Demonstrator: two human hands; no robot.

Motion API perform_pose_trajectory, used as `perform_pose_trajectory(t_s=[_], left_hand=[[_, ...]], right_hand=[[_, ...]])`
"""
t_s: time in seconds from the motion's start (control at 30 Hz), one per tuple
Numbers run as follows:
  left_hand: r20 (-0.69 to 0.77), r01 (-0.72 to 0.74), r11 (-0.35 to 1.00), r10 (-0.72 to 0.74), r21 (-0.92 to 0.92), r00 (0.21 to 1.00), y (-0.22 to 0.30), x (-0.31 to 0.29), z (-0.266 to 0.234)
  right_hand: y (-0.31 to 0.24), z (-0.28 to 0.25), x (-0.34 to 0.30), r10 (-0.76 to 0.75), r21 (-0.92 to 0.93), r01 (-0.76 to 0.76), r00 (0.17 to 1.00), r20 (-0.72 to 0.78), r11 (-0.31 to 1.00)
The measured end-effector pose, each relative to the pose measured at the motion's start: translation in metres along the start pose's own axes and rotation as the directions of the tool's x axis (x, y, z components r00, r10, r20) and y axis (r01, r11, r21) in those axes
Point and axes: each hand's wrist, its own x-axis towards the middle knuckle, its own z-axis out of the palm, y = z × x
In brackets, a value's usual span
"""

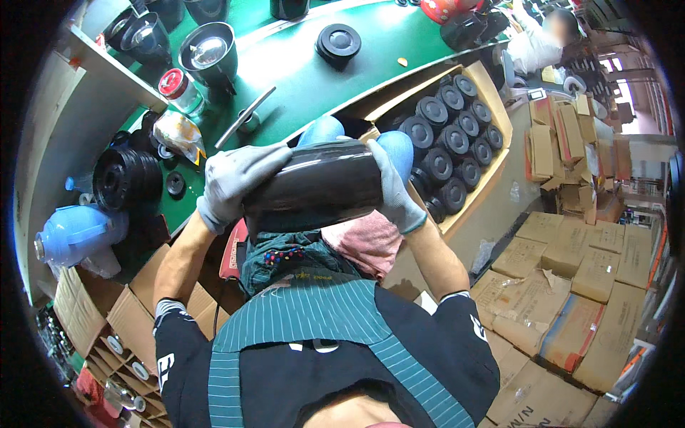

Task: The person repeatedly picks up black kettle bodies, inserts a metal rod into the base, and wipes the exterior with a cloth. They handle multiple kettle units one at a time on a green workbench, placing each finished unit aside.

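Observation:
Over my lap a glossy black cylinder (317, 182) lies on its side between my two hands; whether it is a cup or a jar I cannot make out. My left hand (239, 175), in a grey glove, wraps round its left end. The other end is gripped by my gloved right hand (394, 194). Just beyond, on the green bench, a metal rod (245, 118) slants over a small round holder. To the right of my knees, an open carton (492, 160) holds rows of black cylinders with round lids (440, 164). A black lid (338, 43) rests on the bench.
Black cups (208, 57) and a red-lidded jar (173, 84) stand at the back left. Stacked black discs (128, 178) and a blue bottle-shaped container (78, 234) are at my left. Closed cartons (556, 292) cover the right floor. Another person (535, 46) works at the far right.

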Motion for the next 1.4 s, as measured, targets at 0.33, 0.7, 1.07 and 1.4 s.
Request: perform_pose_trajectory(t_s=[0.33,0.7,1.07,1.4], left_hand=[[0.065,0.458,0.572,-0.576,-0.681,0.815,-0.017,-0.039,0.053],[0.213,0.069,0.982,-0.031,-0.175,0.977,0.019,-0.051,0.136],[-0.048,0.638,0.666,-0.676,0.388,0.735,-0.177,-0.057,0.130],[0.498,0.321,0.903,-0.145,-0.287,0.855,0.028,0.092,0.081]], right_hand=[[-0.050,0.048,-0.013,-0.457,-0.254,0.428,0.887,-0.064,0.867],[-0.051,-0.060,-0.015,-0.106,-0.372,0.097,0.994,-0.004,0.923],[0.058,-0.011,0.003,-0.220,-0.220,0.201,0.973,-0.066,0.955],[0.013,-0.007,0.000,0.058,0.758,0.295,0.914,-0.401,0.582]])
